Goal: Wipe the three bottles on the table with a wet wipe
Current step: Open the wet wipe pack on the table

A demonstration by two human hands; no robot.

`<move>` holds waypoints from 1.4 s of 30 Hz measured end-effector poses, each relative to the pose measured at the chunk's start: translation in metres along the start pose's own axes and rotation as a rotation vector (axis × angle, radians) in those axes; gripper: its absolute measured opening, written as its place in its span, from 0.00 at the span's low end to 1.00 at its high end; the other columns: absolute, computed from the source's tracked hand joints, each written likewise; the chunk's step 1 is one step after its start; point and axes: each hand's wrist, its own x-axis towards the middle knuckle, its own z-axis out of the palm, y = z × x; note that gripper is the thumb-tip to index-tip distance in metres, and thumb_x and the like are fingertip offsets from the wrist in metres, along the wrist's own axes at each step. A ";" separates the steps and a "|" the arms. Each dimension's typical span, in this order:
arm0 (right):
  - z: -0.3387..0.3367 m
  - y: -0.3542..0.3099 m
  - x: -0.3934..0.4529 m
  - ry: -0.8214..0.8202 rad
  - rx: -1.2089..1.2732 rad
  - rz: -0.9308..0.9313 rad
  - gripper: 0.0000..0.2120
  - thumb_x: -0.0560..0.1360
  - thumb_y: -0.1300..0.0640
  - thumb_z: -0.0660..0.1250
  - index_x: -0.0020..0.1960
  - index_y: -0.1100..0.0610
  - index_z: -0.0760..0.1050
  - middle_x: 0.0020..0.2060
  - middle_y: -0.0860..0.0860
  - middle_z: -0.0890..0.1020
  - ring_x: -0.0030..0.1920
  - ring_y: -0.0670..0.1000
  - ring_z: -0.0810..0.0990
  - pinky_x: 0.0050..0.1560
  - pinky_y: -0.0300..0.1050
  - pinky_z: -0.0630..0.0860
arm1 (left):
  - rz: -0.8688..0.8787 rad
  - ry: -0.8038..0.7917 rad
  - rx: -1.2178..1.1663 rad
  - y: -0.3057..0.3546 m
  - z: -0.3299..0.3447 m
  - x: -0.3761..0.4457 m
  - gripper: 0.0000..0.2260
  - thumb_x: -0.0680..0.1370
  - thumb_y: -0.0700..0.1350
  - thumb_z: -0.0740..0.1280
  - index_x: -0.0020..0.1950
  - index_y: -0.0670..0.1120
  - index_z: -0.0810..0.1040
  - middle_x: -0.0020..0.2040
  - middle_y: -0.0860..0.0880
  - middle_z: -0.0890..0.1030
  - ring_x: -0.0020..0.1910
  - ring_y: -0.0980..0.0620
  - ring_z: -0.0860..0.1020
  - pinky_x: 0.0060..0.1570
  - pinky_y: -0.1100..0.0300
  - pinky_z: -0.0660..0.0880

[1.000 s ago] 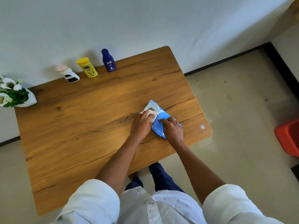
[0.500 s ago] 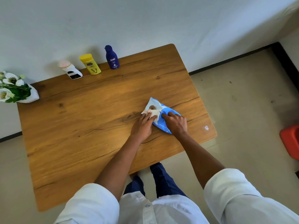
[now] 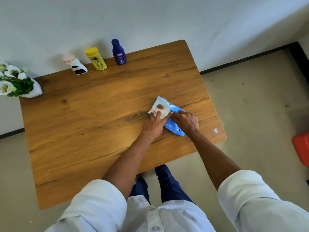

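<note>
Soft crinkled blue wipe pack (image 3: 173,126)

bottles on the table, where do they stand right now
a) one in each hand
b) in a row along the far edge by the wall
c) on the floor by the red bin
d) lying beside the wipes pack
b: the white bottle, the yellow bottle and the blue bottle stand upright in a row at the table's far edge, while both hands are at the wipes pack.

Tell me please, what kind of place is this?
Probably a plain room in a home or small office: a wooden table against a white wall, a tiled floor, and flowers on the table's corner.
</note>
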 end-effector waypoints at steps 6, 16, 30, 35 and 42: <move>0.001 0.004 -0.001 0.008 0.051 -0.025 0.17 0.83 0.40 0.57 0.64 0.42 0.80 0.52 0.47 0.84 0.49 0.54 0.83 0.42 0.47 0.78 | 0.011 -0.035 0.058 0.003 -0.010 0.006 0.31 0.81 0.41 0.60 0.81 0.56 0.53 0.73 0.38 0.63 0.63 0.35 0.72 0.52 0.46 0.76; 0.006 -0.004 -0.003 0.088 0.072 0.023 0.14 0.83 0.44 0.59 0.63 0.42 0.79 0.52 0.49 0.83 0.46 0.58 0.83 0.41 0.48 0.77 | 0.047 -0.056 0.075 -0.007 -0.011 0.001 0.22 0.82 0.42 0.60 0.75 0.56 0.65 0.72 0.40 0.64 0.65 0.35 0.71 0.52 0.46 0.76; -0.008 0.006 0.003 -0.014 0.342 -0.050 0.12 0.81 0.53 0.66 0.62 0.50 0.83 0.58 0.53 0.81 0.54 0.58 0.82 0.50 0.53 0.78 | 0.012 0.048 0.135 0.010 -0.012 0.006 0.28 0.79 0.42 0.61 0.79 0.55 0.60 0.70 0.41 0.66 0.66 0.36 0.69 0.57 0.43 0.71; -0.015 0.008 0.005 -0.059 0.320 -0.086 0.13 0.81 0.55 0.65 0.63 0.49 0.82 0.57 0.55 0.81 0.55 0.58 0.82 0.52 0.51 0.77 | 0.053 0.082 0.217 0.012 -0.014 0.012 0.24 0.80 0.44 0.61 0.76 0.54 0.65 0.65 0.42 0.72 0.64 0.40 0.71 0.62 0.46 0.67; -0.020 0.009 0.010 -0.093 0.146 -0.084 0.15 0.82 0.51 0.61 0.65 0.42 0.79 0.62 0.50 0.79 0.56 0.59 0.82 0.50 0.49 0.76 | 0.039 0.015 0.105 0.012 -0.019 0.017 0.22 0.80 0.45 0.60 0.75 0.55 0.66 0.62 0.44 0.77 0.62 0.40 0.75 0.60 0.46 0.68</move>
